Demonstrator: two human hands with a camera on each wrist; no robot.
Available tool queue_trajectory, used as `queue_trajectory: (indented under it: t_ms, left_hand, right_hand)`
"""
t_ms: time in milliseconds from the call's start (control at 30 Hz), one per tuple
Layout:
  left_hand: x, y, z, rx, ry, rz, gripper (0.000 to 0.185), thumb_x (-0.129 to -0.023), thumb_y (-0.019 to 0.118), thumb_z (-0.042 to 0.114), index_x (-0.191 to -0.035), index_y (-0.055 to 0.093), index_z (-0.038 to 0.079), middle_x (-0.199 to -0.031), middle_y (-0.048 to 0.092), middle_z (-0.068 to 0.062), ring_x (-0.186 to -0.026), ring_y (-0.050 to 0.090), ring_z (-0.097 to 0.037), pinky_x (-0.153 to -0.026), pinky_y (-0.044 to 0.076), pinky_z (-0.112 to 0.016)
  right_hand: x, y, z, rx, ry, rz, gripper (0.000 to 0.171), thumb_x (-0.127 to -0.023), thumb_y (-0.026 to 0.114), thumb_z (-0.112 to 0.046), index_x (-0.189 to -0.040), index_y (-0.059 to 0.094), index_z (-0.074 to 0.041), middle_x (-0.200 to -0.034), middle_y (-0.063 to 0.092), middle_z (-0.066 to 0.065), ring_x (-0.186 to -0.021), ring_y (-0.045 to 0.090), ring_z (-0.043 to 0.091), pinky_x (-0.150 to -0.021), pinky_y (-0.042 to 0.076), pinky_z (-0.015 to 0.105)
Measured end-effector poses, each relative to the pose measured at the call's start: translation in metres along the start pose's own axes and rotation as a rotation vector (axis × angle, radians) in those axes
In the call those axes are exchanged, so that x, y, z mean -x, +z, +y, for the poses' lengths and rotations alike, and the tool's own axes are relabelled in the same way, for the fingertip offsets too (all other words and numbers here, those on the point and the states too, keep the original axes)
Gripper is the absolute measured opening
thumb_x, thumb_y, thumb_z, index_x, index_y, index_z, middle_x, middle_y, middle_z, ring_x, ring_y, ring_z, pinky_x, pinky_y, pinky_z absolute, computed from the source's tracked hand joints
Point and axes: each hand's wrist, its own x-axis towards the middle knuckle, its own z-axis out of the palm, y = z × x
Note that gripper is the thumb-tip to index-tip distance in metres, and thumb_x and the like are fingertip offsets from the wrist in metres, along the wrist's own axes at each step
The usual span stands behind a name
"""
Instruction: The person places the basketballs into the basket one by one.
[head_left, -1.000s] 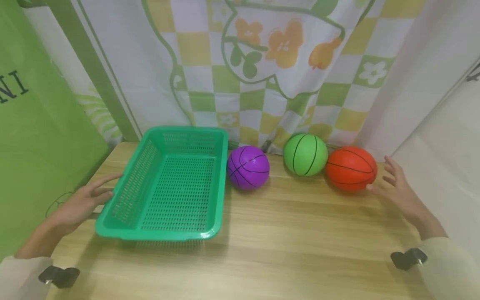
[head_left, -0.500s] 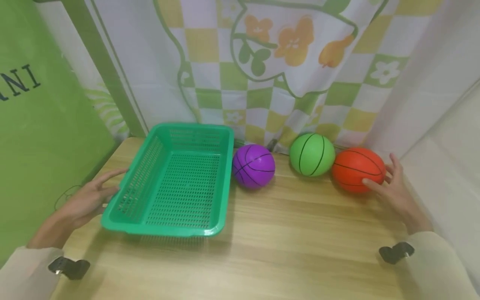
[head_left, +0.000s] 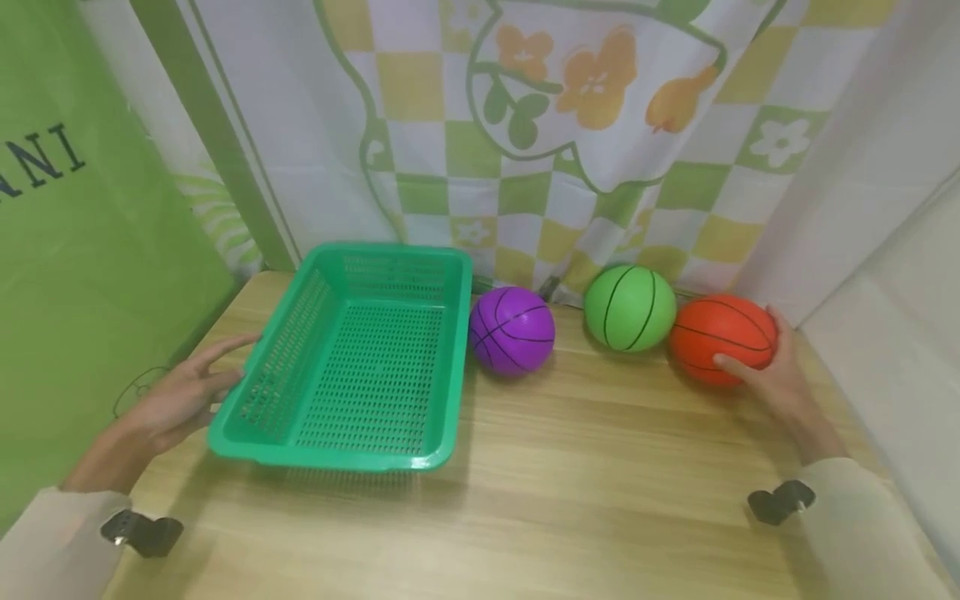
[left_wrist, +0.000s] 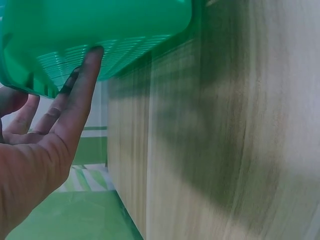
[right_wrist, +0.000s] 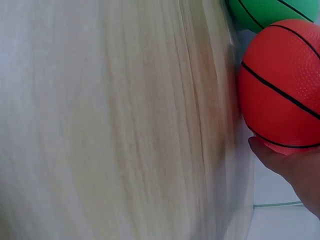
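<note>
Orange ball sits far right on table, touching green ball; right hand cups it w/ curled fingers, thumb in front. Left hand, fingers straight, touches basket left side, prob. steadying it.

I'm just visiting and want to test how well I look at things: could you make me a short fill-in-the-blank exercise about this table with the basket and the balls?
1. The right hand holds the ball coloured ____.
2. The fingers of the left hand touch the outside of the green ____.
3. The ball nearest the basket is coloured ____.
4. Between the purple ball and the orange ball lies the ____ ball.

Missing words: orange; basket; purple; green
</note>
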Motion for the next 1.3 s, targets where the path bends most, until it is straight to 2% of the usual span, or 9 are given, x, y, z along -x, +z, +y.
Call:
queue_trajectory:
  t_ms: [133,300,467,600,733,967,1033,1133,1300]
  left_hand:
    - [-0.002,0.001,0.002,-0.010,-0.001,0.002,0.062,-0.109,0.043,0.015,-0.162,0.010,0.016,-0.130,0.054,-0.005,-0.107,0.066,-0.025,-0.088,0.058,-0.046]
    - [-0.003,0.001,0.003,0.019,-0.003,0.009,0.063,-0.109,0.043,0.014,-0.162,0.009,0.015,-0.125,0.060,-0.003,-0.105,0.067,-0.025,-0.086,0.058,-0.046]
    - [-0.003,0.000,0.003,0.027,0.006,0.001,0.062,-0.109,0.041,0.014,-0.162,0.009,0.016,-0.124,0.059,0.000,-0.105,0.066,-0.024,-0.086,0.059,-0.045]
    - [-0.003,-0.001,0.003,0.015,0.007,0.003,0.061,-0.110,0.041,0.015,-0.162,0.009,0.017,-0.127,0.056,-0.001,-0.106,0.066,-0.023,-0.086,0.059,-0.044]
    - [-0.002,-0.001,0.003,0.008,0.008,0.005,0.062,-0.109,0.042,0.015,-0.162,0.010,0.016,-0.126,0.058,0.000,-0.106,0.066,-0.023,-0.086,0.058,-0.045]
    - [0.000,-0.001,0.001,-0.026,-0.002,0.013,0.060,-0.109,0.043,0.015,-0.162,0.014,0.020,-0.126,0.057,0.000,-0.107,0.066,-0.022,-0.087,0.058,-0.044]
    - [0.000,-0.001,0.001,-0.016,-0.011,0.015,0.061,-0.108,0.043,0.014,-0.162,0.014,0.020,-0.124,0.060,-0.002,-0.106,0.066,-0.023,-0.087,0.058,-0.045]
    - [0.000,-0.001,0.000,-0.001,-0.018,0.013,0.063,-0.108,0.044,0.012,-0.162,0.012,0.018,-0.121,0.063,-0.004,-0.105,0.067,-0.024,-0.086,0.059,-0.046]
    - [0.000,0.000,0.001,0.019,-0.020,0.018,0.063,-0.107,0.045,0.010,-0.162,0.014,0.019,-0.118,0.066,-0.006,-0.102,0.068,-0.025,-0.085,0.059,-0.046]
  right_hand:
    - [0.001,-0.002,0.000,-0.003,0.007,0.051,0.102,-0.094,0.070,-0.026,-0.161,-0.006,-0.019,-0.164,0.003,0.021,-0.147,0.015,0.038,-0.121,0.013,0.048]
    - [0.007,-0.003,-0.002,-0.004,0.025,0.086,0.101,-0.094,0.071,-0.030,-0.162,-0.003,-0.023,-0.165,0.005,0.019,-0.148,0.015,0.037,-0.121,0.013,0.049]
    - [0.014,-0.005,-0.001,0.009,0.037,0.107,0.099,-0.094,0.071,-0.032,-0.162,-0.001,-0.024,-0.164,0.006,0.019,-0.147,0.016,0.035,-0.121,0.013,0.049]
    - [0.019,-0.009,-0.001,0.028,0.005,0.102,0.099,-0.094,0.071,-0.030,-0.162,0.000,-0.021,-0.165,0.006,0.018,-0.147,0.016,0.033,-0.122,0.012,0.046]
    - [0.025,-0.010,-0.002,0.047,-0.031,0.075,0.097,-0.094,0.071,-0.027,-0.162,0.001,-0.018,-0.164,0.009,0.019,-0.144,0.020,0.033,-0.121,0.016,0.046]
    - [0.031,-0.012,-0.006,0.097,-0.054,0.029,0.098,-0.094,0.071,-0.028,-0.161,0.001,-0.014,-0.161,0.010,0.026,-0.137,0.024,0.051,-0.113,0.020,0.069]
    - [0.034,-0.012,-0.007,0.108,-0.067,0.019,0.099,-0.093,0.072,-0.027,-0.161,0.001,-0.013,-0.160,0.010,0.027,-0.135,0.024,0.055,-0.109,0.020,0.073]
    - [0.037,-0.012,-0.007,0.118,-0.083,0.012,0.099,-0.092,0.073,-0.025,-0.161,0.003,-0.012,-0.159,0.013,0.028,-0.133,0.026,0.054,-0.108,0.021,0.074]
    - [0.041,-0.010,-0.009,0.128,-0.108,0.010,0.096,-0.092,0.074,-0.023,-0.162,0.008,-0.017,-0.157,0.018,0.027,-0.130,0.029,0.052,-0.108,0.024,0.073]
